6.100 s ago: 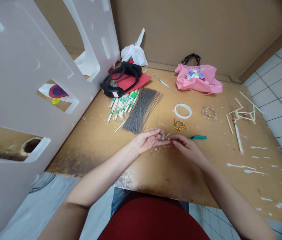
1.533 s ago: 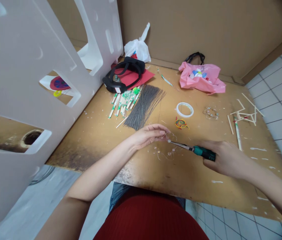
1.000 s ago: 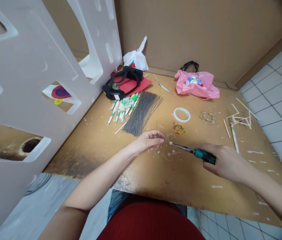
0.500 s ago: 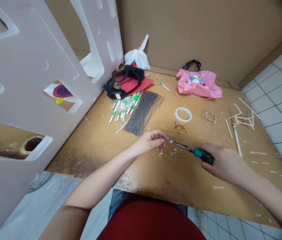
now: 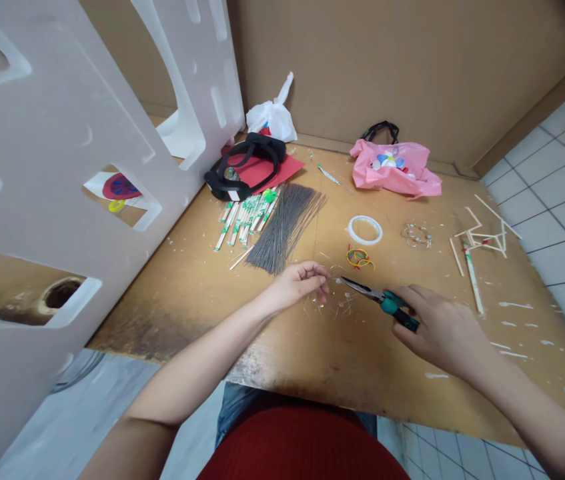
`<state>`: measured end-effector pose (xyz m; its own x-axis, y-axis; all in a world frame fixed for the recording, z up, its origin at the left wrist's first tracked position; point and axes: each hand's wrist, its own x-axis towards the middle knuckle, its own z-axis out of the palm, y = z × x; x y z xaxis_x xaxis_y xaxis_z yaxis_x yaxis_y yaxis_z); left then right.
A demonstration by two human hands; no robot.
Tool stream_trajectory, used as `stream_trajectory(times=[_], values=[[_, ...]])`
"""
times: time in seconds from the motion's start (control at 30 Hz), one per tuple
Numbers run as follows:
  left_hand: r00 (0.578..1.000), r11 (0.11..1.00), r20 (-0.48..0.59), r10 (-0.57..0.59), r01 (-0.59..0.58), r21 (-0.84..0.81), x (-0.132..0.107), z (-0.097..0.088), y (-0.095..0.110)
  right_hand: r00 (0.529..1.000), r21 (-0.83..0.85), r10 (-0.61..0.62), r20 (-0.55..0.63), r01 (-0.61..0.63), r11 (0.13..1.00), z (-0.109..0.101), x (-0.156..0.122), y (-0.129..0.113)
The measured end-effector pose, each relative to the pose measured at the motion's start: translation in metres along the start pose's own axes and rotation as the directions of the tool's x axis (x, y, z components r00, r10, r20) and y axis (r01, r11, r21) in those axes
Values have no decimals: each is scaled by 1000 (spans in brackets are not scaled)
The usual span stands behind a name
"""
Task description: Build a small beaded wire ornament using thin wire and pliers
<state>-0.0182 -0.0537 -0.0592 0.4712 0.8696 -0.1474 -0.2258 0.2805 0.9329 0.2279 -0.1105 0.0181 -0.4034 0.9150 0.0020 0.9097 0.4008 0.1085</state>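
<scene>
My left hand [image 5: 305, 283] pinches a thin wire with a small clear bead [image 5: 338, 281] on it, just right of the fingertips. Wrapped in my right hand [image 5: 437, 327] are needle-nose pliers [image 5: 379, 299] with green and black handles. Their narrow jaws point left and reach the wire beside the bead; the handles are spread a little, and I cannot tell whether the jaws touch the wire. Beneath the fingertips, thin wire loops with several small beads [image 5: 345, 307] lie on the wooden table [image 5: 282, 353].
Beyond my left hand lie a bundle of grey wires [image 5: 285, 227], wrapped chopsticks [image 5: 247, 220] and a black headset [image 5: 247, 167]. A tape roll [image 5: 365, 218], rubber bands [image 5: 359, 257], a pink bag [image 5: 412, 160] and a stick frame [image 5: 485, 237] lie farther right. A white plastic panel [image 5: 72, 153] stands at left.
The plier handles have spread apart, and the pliers have shifted slightly left with my right hand. My left hand keeps its pinch. The whole view has shifted a little.
</scene>
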Motion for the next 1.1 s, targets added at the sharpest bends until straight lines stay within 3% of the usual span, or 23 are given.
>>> stream_trajectory(times=[0.33, 0.8, 1.1], values=[[1000, 1000, 25, 10, -10, 0, -1, 3, -3, 999, 11, 53, 12, -53, 999, 2, 10, -14], [997, 994, 52, 59, -64, 87, -1, 2, -1, 984, 49, 92, -155, -85, 995, 23, 5, -17], [992, 975, -11, 127, -123, 184, -1, 1, 1, 968, 44, 107, -226, -100, 994, 28, 3, -21]])
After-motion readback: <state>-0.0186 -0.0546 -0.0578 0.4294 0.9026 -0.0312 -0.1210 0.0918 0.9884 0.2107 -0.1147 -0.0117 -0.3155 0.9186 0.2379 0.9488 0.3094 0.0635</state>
